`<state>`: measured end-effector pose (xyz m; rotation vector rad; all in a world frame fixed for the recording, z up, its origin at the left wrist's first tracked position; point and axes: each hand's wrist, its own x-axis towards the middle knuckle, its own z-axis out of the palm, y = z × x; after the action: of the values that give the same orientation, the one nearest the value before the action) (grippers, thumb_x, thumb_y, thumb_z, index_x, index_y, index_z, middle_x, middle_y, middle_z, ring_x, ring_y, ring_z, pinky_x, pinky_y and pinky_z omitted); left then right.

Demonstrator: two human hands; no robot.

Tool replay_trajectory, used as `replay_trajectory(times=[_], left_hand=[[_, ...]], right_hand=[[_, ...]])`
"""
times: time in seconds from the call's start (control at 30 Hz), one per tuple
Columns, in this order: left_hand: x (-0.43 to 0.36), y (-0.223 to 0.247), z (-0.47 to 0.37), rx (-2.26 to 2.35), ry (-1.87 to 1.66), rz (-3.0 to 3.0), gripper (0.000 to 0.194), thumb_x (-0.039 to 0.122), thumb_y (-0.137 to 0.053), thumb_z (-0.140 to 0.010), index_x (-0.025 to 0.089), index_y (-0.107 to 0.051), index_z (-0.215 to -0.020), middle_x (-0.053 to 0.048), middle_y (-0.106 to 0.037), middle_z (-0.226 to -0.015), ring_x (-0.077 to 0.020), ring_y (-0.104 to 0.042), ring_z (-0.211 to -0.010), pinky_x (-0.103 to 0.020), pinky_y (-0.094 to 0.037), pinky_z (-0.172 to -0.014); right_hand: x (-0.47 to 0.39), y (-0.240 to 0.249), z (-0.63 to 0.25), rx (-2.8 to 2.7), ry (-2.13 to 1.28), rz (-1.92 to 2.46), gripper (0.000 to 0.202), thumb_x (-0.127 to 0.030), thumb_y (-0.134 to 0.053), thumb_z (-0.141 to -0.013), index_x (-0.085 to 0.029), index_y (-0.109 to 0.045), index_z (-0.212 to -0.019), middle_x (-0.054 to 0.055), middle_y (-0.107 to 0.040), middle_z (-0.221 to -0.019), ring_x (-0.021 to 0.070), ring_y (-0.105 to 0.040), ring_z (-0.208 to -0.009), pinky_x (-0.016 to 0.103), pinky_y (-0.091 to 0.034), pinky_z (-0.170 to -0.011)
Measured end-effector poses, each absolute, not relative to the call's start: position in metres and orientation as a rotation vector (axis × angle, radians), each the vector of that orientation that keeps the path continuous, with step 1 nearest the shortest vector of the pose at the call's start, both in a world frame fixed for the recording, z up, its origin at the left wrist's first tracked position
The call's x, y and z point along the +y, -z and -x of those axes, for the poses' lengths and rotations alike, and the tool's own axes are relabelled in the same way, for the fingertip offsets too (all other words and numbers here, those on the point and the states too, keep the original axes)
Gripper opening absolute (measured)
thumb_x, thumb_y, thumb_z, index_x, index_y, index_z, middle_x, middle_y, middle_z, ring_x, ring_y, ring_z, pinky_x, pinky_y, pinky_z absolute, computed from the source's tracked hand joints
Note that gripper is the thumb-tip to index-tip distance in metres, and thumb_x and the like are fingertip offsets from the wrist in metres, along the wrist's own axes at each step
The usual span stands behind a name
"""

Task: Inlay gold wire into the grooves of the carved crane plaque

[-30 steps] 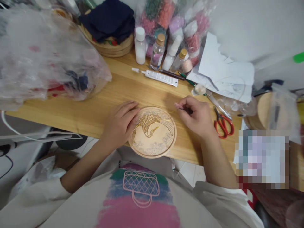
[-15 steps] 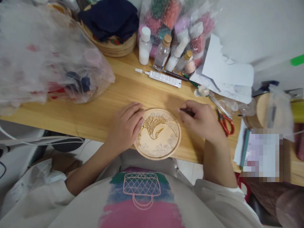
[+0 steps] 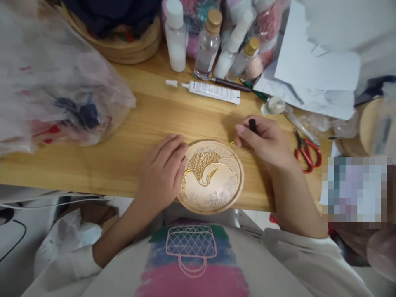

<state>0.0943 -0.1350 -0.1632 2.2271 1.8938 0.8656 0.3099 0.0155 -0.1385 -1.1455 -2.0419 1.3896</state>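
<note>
A round wooden plaque (image 3: 216, 205) lies at the table's front edge, with a crane outlined in gold wire and drawn waves on its face. My left hand (image 3: 162, 171) lies flat over the plaque's left rim, fingers stretched out and side by side. To the plaque's upper right, my right hand (image 3: 264, 140) is closed, thumb against fingers. A dark stick-like tool (image 3: 253, 125) pokes up from its grip; the rest of that tool is hidden. From the fingertips a thin gold wire (image 3: 233, 141) reaches toward the plaque's upper edge.
Behind the plaque lie a white glue tube (image 3: 213, 92) and a dark-handled tool (image 3: 230, 83), before several small bottles (image 3: 206, 51). Red-handled pliers (image 3: 306, 154) rest to the right. A clear plastic bag (image 3: 62, 86) covers the left side; white paper (image 3: 321, 74) lies at the back right.
My right hand has turned, so the dark tool now points upward and the gold wire shows at the fingertips. My left hand stays on the plaque. The view has tilted down and closer.
</note>
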Motion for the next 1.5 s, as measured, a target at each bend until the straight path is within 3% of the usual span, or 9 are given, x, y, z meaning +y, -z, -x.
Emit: replay_trajectory(times=[0.37, 0.7, 1.07, 1.3, 1.5], left_hand=[[-0.1348, 0.1626, -0.0941, 1.908, -0.846, -2.201, 0.024, 0.017, -0.049, -0.097, 0.015, -0.060, -0.117, -0.013, -0.065, -0.128, -0.0263, -0.058, -0.126, -0.043, -0.048, -0.109], [-0.1386, 0.1594, -0.0949, 1.833, -0.850, -2.301, 0.039, 0.010, -0.048, -0.094, 0.021, -0.055, -0.130, -0.011, -0.068, -0.127, -0.0263, -0.064, -0.119, -0.046, -0.054, -0.101], [-0.1384, 0.1575, -0.0959, 1.727, -0.812, -2.445, 0.031, 0.004, -0.049, -0.089, 0.009, -0.060, -0.118, -0.016, -0.070, -0.122, -0.0273, -0.067, -0.111, -0.043, -0.057, -0.094], [-0.1404, 0.1600, -0.0953, 1.756, -0.795, -2.441, 0.033, 0.006, -0.047, -0.092, 0.016, -0.059, -0.121, -0.012, -0.070, -0.126, -0.0253, -0.068, -0.111, -0.042, -0.058, -0.093], [-0.1410, 0.1614, -0.0947, 1.728, -0.818, -2.417, 0.036, 0.007, -0.048, -0.091, 0.014, -0.060, -0.125, -0.014, -0.069, -0.127, -0.0266, -0.067, -0.113, -0.043, -0.056, -0.096]], right_hand=[[0.0176, 0.1404, -0.3061, -2.146, -1.289, 1.090, 0.047, -0.056, -0.058, -0.091, -0.020, -0.054, -0.062, -0.002, -0.059, -0.058, 0.0101, -0.046, -0.054, 0.029, -0.034, -0.054], [0.0185, 0.1390, -0.3043, -2.202, -1.242, 1.169, 0.044, -0.054, -0.058, -0.092, -0.021, -0.054, -0.062, -0.001, -0.059, -0.058, 0.0115, -0.047, -0.054, 0.029, -0.036, -0.056], [0.0169, 0.1406, -0.3044, -2.182, -1.238, 1.133, 0.045, -0.054, -0.058, -0.092, -0.020, -0.056, -0.062, -0.001, -0.059, -0.059, 0.0117, -0.048, -0.055, 0.030, -0.035, -0.057], [0.0171, 0.1397, -0.3036, -2.211, -1.249, 1.167, 0.045, -0.055, -0.058, -0.091, -0.021, -0.055, -0.061, -0.001, -0.059, -0.059, 0.0120, -0.047, -0.056, 0.030, -0.036, -0.057], [0.0172, 0.1390, -0.3042, -2.206, -1.264, 1.139, 0.049, -0.061, -0.057, -0.090, -0.021, -0.055, -0.062, -0.001, -0.058, -0.058, 0.0112, -0.045, -0.054, 0.030, -0.033, -0.055]])
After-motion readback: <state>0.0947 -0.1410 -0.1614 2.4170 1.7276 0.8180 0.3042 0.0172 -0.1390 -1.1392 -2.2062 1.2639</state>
